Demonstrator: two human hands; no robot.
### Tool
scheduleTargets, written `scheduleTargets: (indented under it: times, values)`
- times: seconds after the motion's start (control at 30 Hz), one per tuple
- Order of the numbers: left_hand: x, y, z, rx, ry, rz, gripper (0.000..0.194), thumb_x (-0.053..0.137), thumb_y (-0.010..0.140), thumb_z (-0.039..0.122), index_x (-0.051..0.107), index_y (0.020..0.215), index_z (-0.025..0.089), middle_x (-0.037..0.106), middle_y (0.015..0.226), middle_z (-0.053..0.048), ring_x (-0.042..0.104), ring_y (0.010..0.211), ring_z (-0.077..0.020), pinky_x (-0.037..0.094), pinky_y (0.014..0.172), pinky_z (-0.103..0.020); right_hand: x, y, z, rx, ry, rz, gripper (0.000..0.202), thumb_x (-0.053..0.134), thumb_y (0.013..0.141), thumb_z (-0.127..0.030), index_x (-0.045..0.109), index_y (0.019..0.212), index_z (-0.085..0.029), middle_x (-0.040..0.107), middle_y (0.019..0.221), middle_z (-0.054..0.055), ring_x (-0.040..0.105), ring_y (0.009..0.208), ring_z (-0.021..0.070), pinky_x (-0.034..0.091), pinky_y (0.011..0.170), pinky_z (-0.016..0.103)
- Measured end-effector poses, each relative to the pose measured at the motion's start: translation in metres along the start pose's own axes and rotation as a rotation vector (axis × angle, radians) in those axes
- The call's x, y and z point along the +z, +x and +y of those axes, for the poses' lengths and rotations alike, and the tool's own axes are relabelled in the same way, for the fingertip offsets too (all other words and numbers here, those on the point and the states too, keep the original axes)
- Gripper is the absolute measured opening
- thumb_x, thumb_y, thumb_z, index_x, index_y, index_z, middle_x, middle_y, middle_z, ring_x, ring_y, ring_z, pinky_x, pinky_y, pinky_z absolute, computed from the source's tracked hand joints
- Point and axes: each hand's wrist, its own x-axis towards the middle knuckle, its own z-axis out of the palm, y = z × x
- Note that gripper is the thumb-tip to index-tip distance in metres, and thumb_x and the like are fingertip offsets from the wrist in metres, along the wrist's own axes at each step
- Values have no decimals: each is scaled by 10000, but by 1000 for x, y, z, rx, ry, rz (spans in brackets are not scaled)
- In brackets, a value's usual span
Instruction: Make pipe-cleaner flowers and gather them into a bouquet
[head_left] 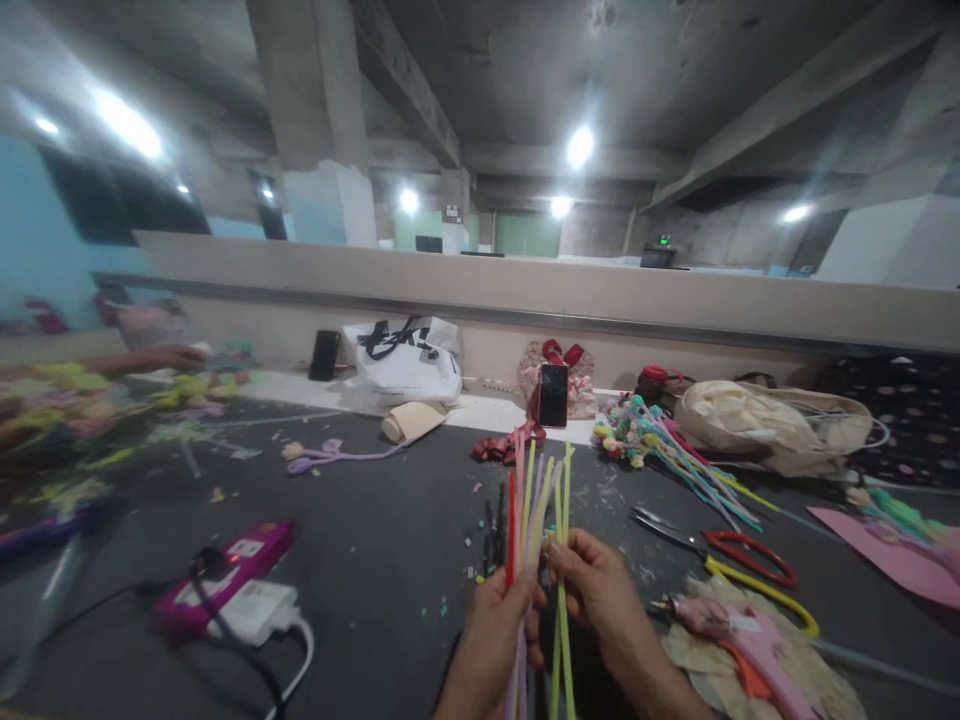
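My left hand (496, 625) is closed around a bundle of pipe cleaners (534, 520) in pink, red, lilac and pale yellow, pointing away from me. Beside it, my right hand (600, 595) pinches yellow-green pipe cleaners (561, 630) between thumb and fingers. Both bundles stand nearly upright, close together, and some of the stems cross at the top. Below the hands, the lower ends run out of the picture. Thin dark sticks (495, 525) lie on the table just left of the held stems.
Scissors (709, 550) and a pink glue gun (735, 630) lie to the right. Finished pipe-cleaner flowers (637, 430) lie behind them. A phone (553, 393) leans near the back. On the left are a magenta power strip (247, 560), a white charger (259, 608) and another person's hand (169, 358).
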Motion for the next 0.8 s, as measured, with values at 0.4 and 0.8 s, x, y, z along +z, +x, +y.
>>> scheduleTargets:
  times: [0.4, 0.8]
  values:
    - [2, 0, 0, 71, 105, 21, 224, 544, 658, 360, 550, 622, 138, 395, 385, 81, 344, 291, -51, 275, 304, -164, -6, 11, 16, -49, 0, 36, 326, 655, 595, -439, 552, 695, -146, 508, 480, -55, 388, 360, 54, 293, 379, 188]
    - [0, -4, 5, -12, -102, -5, 194, 547, 700, 321, 537, 720, 128, 474, 498, 47, 413, 380, -44, 376, 398, -164, 1, -3, -1, 12, 126, -19, 262, 635, 646, -387, 540, 728, -157, 488, 486, -70, 322, 324, 14, 179, 314, 140]
